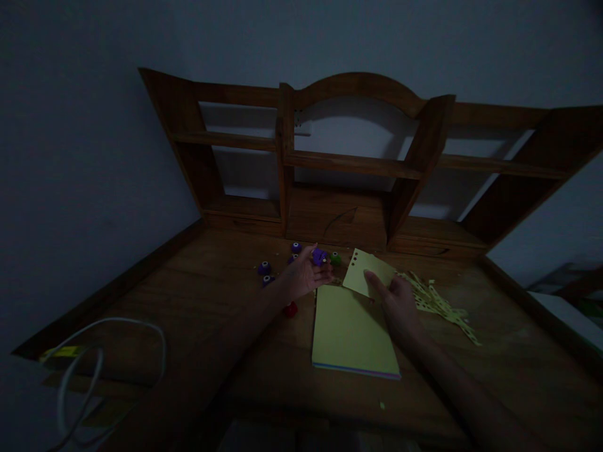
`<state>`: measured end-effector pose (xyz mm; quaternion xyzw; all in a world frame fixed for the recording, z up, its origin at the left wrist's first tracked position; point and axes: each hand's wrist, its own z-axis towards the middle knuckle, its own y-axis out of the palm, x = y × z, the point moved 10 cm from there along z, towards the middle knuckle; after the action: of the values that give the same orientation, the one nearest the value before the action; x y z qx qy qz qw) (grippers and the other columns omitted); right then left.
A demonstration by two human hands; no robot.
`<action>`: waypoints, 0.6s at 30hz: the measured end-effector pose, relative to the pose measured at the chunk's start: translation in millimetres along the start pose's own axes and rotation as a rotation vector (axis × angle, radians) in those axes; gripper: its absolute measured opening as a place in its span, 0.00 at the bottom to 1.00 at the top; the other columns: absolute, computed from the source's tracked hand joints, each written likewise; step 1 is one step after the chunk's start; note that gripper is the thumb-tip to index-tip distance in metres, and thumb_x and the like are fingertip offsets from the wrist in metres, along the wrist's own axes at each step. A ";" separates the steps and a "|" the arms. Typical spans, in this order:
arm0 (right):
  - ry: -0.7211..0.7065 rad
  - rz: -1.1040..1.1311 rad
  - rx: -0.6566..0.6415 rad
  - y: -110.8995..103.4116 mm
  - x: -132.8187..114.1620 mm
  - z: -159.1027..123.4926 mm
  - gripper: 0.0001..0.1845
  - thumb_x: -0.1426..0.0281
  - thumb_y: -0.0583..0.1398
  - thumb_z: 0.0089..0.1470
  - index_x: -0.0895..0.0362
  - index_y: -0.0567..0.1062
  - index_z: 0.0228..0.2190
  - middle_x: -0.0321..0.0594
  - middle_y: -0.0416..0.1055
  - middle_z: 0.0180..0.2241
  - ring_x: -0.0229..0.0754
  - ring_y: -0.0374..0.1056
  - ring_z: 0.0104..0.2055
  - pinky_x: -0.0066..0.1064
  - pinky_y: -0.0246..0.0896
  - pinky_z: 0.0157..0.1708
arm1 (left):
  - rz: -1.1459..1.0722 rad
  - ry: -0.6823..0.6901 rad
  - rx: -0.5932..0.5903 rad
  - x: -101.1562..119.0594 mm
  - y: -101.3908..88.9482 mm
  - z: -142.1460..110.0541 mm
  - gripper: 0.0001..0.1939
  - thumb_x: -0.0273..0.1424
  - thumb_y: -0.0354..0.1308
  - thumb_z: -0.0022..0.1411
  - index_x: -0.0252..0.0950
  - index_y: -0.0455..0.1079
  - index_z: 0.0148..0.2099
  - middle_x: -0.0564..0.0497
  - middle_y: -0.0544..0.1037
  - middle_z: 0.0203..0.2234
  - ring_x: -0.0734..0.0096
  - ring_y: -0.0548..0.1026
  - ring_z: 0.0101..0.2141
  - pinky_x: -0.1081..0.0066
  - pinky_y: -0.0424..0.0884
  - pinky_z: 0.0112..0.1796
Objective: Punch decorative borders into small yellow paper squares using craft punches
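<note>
Palm turned up, my left hand (306, 274) holds a small purple craft punch (320, 256) between thumb and fingers. My right hand (396, 301) pinches a piece of yellow paper (360, 271), thumb on top, with a few small holes along its left edge. That piece is raised above the far end of a stack of yellow paper (355, 333), which has blue and pink sheets showing at its near edge. Around my left hand are several more purple punches (264, 268), a green punch (335, 258) and a red punch (291, 309), partly behind my wrist.
A heap of yellow punched strips (438, 298) lies right of my right hand. A small paper scrap (382, 405) is near the desk's front edge. The wooden shelf unit (348, 163) rises at the back. White cable (127, 320) loops at the left.
</note>
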<state>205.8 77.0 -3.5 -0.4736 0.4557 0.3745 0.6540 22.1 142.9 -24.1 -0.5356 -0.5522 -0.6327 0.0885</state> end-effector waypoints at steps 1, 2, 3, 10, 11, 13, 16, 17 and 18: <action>0.002 0.005 0.007 -0.4 -0.5 -0.3 0.27 0.49 0.60 0.47 0.62 0.77 0.33 0.48 0.78 0.30 0.51 0.73 0.28 0.33 0.65 0.23 | -0.040 -0.005 -0.013 -0.5 0.8 -0.1 0.17 0.45 0.55 0.57 0.35 0.66 0.31 0.49 0.73 0.23 0.67 0.73 0.30 0.64 0.70 0.39; 0.003 0.012 0.011 -0.6 -1.0 -0.6 0.27 0.49 0.60 0.47 0.62 0.77 0.33 0.48 0.78 0.30 0.51 0.73 0.28 0.33 0.65 0.23 | -0.058 -0.003 -0.025 -0.1 1.4 -0.3 0.16 0.44 0.54 0.57 0.35 0.66 0.30 0.50 0.71 0.21 0.68 0.72 0.28 0.66 0.70 0.38; 0.006 0.016 0.013 -0.6 -1.5 -0.9 0.27 0.49 0.60 0.47 0.62 0.77 0.33 0.49 0.78 0.30 0.51 0.73 0.28 0.33 0.65 0.23 | -0.055 0.001 -0.034 0.5 1.7 -0.4 0.16 0.44 0.54 0.58 0.35 0.66 0.29 0.51 0.69 0.20 0.70 0.71 0.27 0.67 0.69 0.36; 0.020 -0.029 0.009 0.0 2.5 -1.1 0.27 0.49 0.59 0.49 0.62 0.77 0.34 0.49 0.78 0.30 0.52 0.73 0.29 0.34 0.65 0.23 | -0.144 0.015 -0.107 1.3 0.7 1.9 0.18 0.46 0.51 0.60 0.35 0.67 0.30 0.51 0.70 0.20 0.71 0.69 0.25 0.65 0.68 0.38; 0.017 -0.029 0.008 0.2 3.2 -0.8 0.27 0.49 0.59 0.49 0.62 0.77 0.35 0.49 0.78 0.30 0.53 0.73 0.30 0.34 0.65 0.23 | -0.153 0.011 -0.104 1.0 -0.5 2.7 0.18 0.45 0.51 0.60 0.35 0.67 0.31 0.50 0.71 0.21 0.70 0.70 0.26 0.64 0.68 0.39; 0.007 -0.030 -0.002 1.3 3.3 -0.2 0.27 0.50 0.59 0.49 0.62 0.76 0.35 0.49 0.78 0.31 0.53 0.73 0.30 0.35 0.65 0.24 | -0.143 0.017 -0.064 1.8 -5.6 4.7 0.18 0.45 0.52 0.60 0.34 0.67 0.33 0.49 0.73 0.24 0.69 0.72 0.28 0.62 0.68 0.41; -0.001 -0.034 -0.007 1.8 1.9 -0.1 0.26 0.50 0.59 0.49 0.61 0.77 0.35 0.49 0.78 0.31 0.52 0.73 0.31 0.34 0.65 0.24 | 0.014 0.075 0.041 9.5 -16.2 6.3 0.21 0.49 0.52 0.58 0.34 0.68 0.34 0.46 0.76 0.28 0.65 0.75 0.32 0.61 0.68 0.44; 0.000 -0.032 -0.002 1.3 1.2 -0.3 0.26 0.50 0.59 0.49 0.61 0.77 0.35 0.49 0.78 0.30 0.52 0.73 0.30 0.34 0.65 0.24 | 0.104 0.108 0.071 14.1 -18.4 5.9 0.23 0.50 0.51 0.58 0.33 0.68 0.34 0.44 0.77 0.28 0.64 0.76 0.33 0.62 0.68 0.44; 0.001 -0.029 0.003 0.8 0.6 -0.6 0.26 0.50 0.59 0.49 0.61 0.77 0.34 0.49 0.78 0.30 0.52 0.73 0.30 0.34 0.64 0.23 | 0.199 0.138 0.093 18.7 -19.4 5.0 0.25 0.52 0.50 0.58 0.33 0.68 0.34 0.43 0.78 0.29 0.63 0.76 0.33 0.63 0.69 0.44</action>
<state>205.1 76.7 -4.4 -0.4794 0.4496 0.3642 0.6599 3.6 163.2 -22.2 -0.5383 -0.5177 -0.6298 0.2136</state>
